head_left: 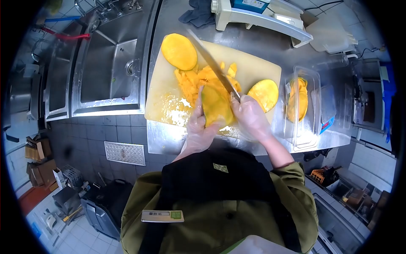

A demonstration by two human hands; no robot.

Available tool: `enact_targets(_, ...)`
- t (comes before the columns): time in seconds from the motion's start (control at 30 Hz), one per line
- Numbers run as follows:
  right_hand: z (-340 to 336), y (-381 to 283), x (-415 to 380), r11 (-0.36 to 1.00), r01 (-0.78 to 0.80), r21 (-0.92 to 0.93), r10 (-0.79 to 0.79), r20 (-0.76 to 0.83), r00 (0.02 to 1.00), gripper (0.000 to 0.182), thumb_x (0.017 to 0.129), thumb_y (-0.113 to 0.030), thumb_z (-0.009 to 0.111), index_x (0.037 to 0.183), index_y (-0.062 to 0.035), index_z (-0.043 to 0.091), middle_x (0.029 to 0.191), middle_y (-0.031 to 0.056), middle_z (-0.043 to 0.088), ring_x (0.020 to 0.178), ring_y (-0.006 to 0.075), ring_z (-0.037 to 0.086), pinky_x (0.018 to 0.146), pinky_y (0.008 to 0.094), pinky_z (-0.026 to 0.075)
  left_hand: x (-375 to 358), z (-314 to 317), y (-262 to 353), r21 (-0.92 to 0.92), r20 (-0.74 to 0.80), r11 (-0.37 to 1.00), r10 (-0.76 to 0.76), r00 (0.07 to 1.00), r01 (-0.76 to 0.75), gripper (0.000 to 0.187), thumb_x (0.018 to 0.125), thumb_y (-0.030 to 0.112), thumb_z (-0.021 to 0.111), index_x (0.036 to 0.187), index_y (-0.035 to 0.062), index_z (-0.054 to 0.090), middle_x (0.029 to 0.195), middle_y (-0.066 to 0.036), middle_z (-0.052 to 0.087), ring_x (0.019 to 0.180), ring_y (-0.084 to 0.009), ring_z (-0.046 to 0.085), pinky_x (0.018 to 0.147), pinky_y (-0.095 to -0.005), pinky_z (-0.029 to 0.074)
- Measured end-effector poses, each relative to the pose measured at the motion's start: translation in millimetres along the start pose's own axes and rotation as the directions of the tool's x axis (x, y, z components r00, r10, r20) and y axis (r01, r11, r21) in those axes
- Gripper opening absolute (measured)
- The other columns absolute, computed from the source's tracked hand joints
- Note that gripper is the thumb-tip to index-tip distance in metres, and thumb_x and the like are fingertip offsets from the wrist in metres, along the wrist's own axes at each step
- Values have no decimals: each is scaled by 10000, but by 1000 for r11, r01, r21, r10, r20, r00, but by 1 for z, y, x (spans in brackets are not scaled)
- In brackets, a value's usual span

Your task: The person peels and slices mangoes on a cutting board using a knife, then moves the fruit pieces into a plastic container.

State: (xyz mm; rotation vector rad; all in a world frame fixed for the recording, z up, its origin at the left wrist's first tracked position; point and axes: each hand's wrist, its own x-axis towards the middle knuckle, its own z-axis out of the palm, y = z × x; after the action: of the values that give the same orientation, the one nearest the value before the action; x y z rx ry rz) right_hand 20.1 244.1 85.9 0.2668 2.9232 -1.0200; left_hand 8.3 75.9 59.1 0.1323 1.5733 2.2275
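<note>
My left hand [198,132], in a clear plastic glove, is wrapped round a peeled mango piece [215,106] held over the near edge of the cutting board [163,95]. A long knife [213,65] is gripped in my gloved right hand [252,116], its blade slanting up and to the left across the board. Beneath the blade lies a pile of cut mango bits [188,80]. One mango half [179,51] rests at the board's far left corner. Another mango half [264,95] sits on the right, close to my right hand.
A clear plastic container [311,135] with mango pieces [297,99] stands right of the board on the steel counter [163,144]. Left of the counter is a steel sink [103,74]. Behind the board are a white machine [262,19] and a dark cloth [197,12].
</note>
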Motion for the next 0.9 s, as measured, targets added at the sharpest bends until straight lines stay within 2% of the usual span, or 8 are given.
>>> enact_targets(0.27, -3, -14, -5, 1000, -12, -29, 11, -36, 999, 273, 921, -200, 524, 962, 57, 605, 790, 289, 582, 767, 440, 575, 673, 466, 457, -6, -16, -12, 852, -153, 516, 398, 905, -83, 319, 785, -27, 618, 1100, 7, 581, 1066, -108, 625, 950, -238, 619, 894, -319, 476)
enact_targets(0.37, -6, -10, -1, 996, 18, 90, -4, -156, 988, 225, 907, -167, 537, 1011, 15, 616, 729, 270, 561, 762, 417, 581, 673, 450, 473, 8, -18, -9, 151, -233, 977, 181, 956, -148, 323, 742, -42, 651, 1052, 23, 587, 1051, -150, 627, 980, -300, 605, 896, -356, 471)
enact_targets(0.47, -5, -2, 0, 1000, -11, 5, 12, -183, 983, 229, 897, -145, 541, 1058, -1, 616, 730, 269, 562, 775, 390, 590, 684, 412, 489, 15, -7, 29, -651, -104, 744, -283, 954, 150, 325, 690, -69, 685, 983, 32, 589, 1018, -180, 627, 983, -355, 588, 929, -366, 449)
enact_targets(0.57, -8, 9, 2, 967, 152, -204, -181, -130, 975, 220, 886, -130, 542, 1056, -13, 618, 748, 243, 583, 739, 376, 599, 665, 417, 501, 10, -36, 6, 635, 36, 744, 242, 969, -209, 292, 716, -78, 652, 982, 27, 590, 1030, -182, 631, 1007, -349, 592, 967, -367, 423)
enact_targets(0.67, -13, 9, 6, 957, 201, -208, -226, -105, 968, 254, 864, -133, 568, 1093, -30, 606, 740, 197, 598, 693, 353, 611, 629, 424, 509, 22, -45, -7, 646, 92, 723, 245, 965, -245, 348, 739, -52, 647, 1075, 28, 599, 1054, -197, 637, 1011, -328, 610, 940, -353, 440)
enact_targets(0.77, -25, 2, 4, 959, 163, -233, -177, -43, 983, 208, 862, -139, 606, 1018, -4, 627, 714, 201, 593, 701, 366, 603, 655, 434, 498, 27, -49, 4, 880, 332, 184, 417, 846, -437, 372, 780, -8, 638, 1148, 27, 593, 1063, -161, 651, 995, -262, 619, 888, -336, 462)
enact_targets(0.83, -31, 9, 0, 919, 224, -325, -239, -6, 971, 255, 837, -121, 626, 1070, -19, 628, 702, 169, 601, 663, 329, 613, 623, 413, 509, 25, -17, 49, 491, -212, 866, 14, 977, 95, 353, 807, 2, 620, 1159, 23, 589, 1046, -125, 659, 966, -224, 619, 883, -324, 463)
enact_targets(0.9, -35, 9, -4, 865, 288, -411, -307, 20, 951, 258, 822, -109, 619, 1065, -21, 626, 674, 143, 594, 625, 297, 617, 579, 393, 513, 21, 3, 67, 73, -302, 943, -288, 909, 324, 326, 833, 11, 600, 1158, 14, 587, 1032, -98, 662, 945, -191, 615, 871, -313, 467)
